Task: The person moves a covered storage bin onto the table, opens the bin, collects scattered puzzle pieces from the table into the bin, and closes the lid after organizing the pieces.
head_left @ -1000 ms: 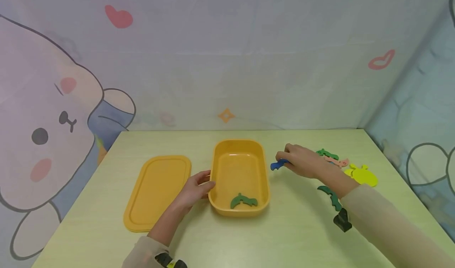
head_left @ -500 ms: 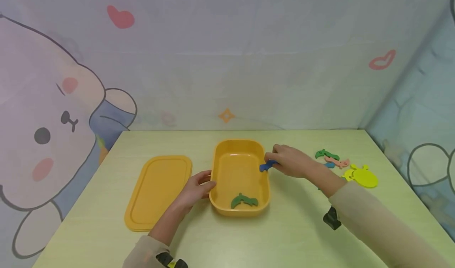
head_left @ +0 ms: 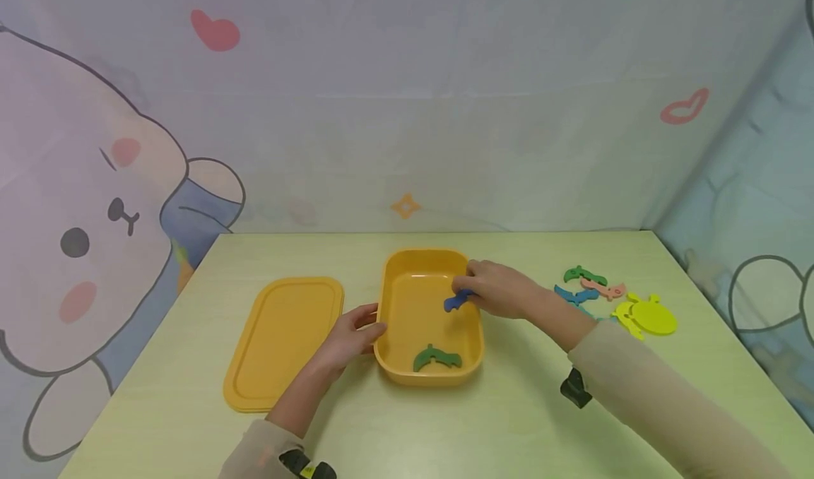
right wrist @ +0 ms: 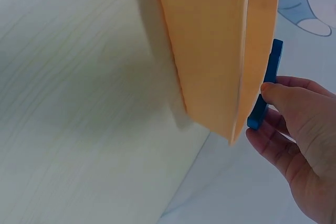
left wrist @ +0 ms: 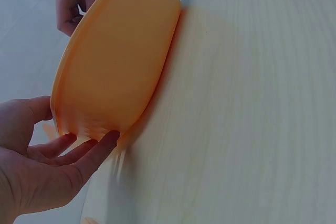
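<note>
Near the centre of the head view, a yellow box [head_left: 410, 316] sits on a pale table [head_left: 509, 415], with a green piece [head_left: 436, 358] lying inside at its lower end. Over the box's right side, the right hand [head_left: 499, 290] pinches a blue piece [head_left: 455, 301] between thumb and fingers; the right wrist view shows it at the rim, in the right half of that frame. On the box's left side, the left hand [head_left: 350, 334] has its fingers spread, their tips touching the outer wall. Left of centre lies a flat yellow lid [head_left: 286, 341]. Towards the right of the frame are a second green piece [head_left: 585, 276], a pink piece [head_left: 604, 290], a second blue piece [head_left: 576, 296] and a yellow disc [head_left: 655, 318], close together on the table.
</note>
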Demonstrator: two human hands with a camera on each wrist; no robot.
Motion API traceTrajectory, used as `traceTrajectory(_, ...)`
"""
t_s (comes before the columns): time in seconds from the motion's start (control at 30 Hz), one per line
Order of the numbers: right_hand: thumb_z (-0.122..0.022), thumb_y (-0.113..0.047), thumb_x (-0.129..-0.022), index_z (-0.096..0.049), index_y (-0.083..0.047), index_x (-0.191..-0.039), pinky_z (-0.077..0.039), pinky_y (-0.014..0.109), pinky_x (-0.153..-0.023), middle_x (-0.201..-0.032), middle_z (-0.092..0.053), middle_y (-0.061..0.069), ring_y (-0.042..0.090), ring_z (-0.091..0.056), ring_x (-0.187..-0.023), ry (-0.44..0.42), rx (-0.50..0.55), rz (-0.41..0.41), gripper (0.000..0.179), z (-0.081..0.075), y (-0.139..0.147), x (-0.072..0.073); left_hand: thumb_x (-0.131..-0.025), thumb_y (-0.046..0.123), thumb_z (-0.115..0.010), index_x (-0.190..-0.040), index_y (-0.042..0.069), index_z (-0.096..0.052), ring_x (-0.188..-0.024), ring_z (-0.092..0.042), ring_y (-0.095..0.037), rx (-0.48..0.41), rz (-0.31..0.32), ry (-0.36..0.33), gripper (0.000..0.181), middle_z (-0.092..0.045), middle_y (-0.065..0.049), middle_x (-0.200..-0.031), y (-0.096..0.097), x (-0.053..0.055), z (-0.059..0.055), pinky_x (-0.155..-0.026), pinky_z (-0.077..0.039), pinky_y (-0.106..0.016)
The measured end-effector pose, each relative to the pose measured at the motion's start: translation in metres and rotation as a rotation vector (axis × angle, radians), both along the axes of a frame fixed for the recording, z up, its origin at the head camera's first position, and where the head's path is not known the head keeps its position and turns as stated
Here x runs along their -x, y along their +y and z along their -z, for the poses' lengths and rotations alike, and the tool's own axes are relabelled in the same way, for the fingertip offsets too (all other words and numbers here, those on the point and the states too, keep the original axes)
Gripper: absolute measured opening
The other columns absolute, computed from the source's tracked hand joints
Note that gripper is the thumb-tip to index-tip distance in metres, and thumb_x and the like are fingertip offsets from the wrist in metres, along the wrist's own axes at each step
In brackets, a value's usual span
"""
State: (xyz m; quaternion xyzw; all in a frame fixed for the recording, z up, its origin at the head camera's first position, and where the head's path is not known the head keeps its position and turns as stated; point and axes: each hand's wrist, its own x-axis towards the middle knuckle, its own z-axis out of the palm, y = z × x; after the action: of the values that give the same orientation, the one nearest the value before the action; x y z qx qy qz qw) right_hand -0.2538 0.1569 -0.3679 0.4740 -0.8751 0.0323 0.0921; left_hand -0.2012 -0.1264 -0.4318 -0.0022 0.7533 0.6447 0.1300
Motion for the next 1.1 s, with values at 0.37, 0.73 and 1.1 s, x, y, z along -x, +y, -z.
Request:
traceTrajectory(0.37, -0.066, -0.016, -0.085, -0.058, -0.017, -0.091, -0.035, 0.022, -0.056, -0.075, -0.048, 0.002, 0.013, -0.039, -0.062, -0.002, 0.002, -0.033, 0.01, 0.002, -0.019, -0.004, -0.089, 0.011, -0.057, -0.134, 0.002, -0.043, -0.102, -0.059, -0.028, -0.006, 0.008, 0.017, 0.048, -0.052, -0.019, -0.126, -0.001, -0.001, 0.002, -0.077, -0.055, -0.037)
traceTrajectory(0.73, -0.066, -0.017, -0.085, -0.059, -0.017, -0.091, -0.036, 0.02, -0.054, -0.075, -0.048, 0.001, 0.012, -0.039, -0.062, -0.003, 0.004, -0.049, 0.009, 0.008, -0.031, -0.008, -0.09, 0.01, -0.057, -0.135, 0.002, -0.043, -0.103, -0.059, -0.029, -0.006, 0.005, 0.016, 0.048, -0.05, -0.02, -0.128, 0.0, 0.0, 0.002, -0.077, -0.055, -0.037)
traceTrajectory(1.1, -0.065, -0.019, -0.085, -0.059, -0.019, -0.094, -0.038, 0.021, -0.057, -0.078, -0.049, 0.001, 0.013, -0.042, -0.064, -0.022, -0.015, -0.057, 0.011, 0.011, -0.045, -0.01, -0.09, 0.012, -0.057, -0.136, 0.002, -0.041, -0.105, -0.058, -0.03, 0.006, 0.007, 0.014, 0.049, -0.049, -0.021, -0.131, 0.0, -0.001, 0.001, -0.078, -0.054, -0.038)
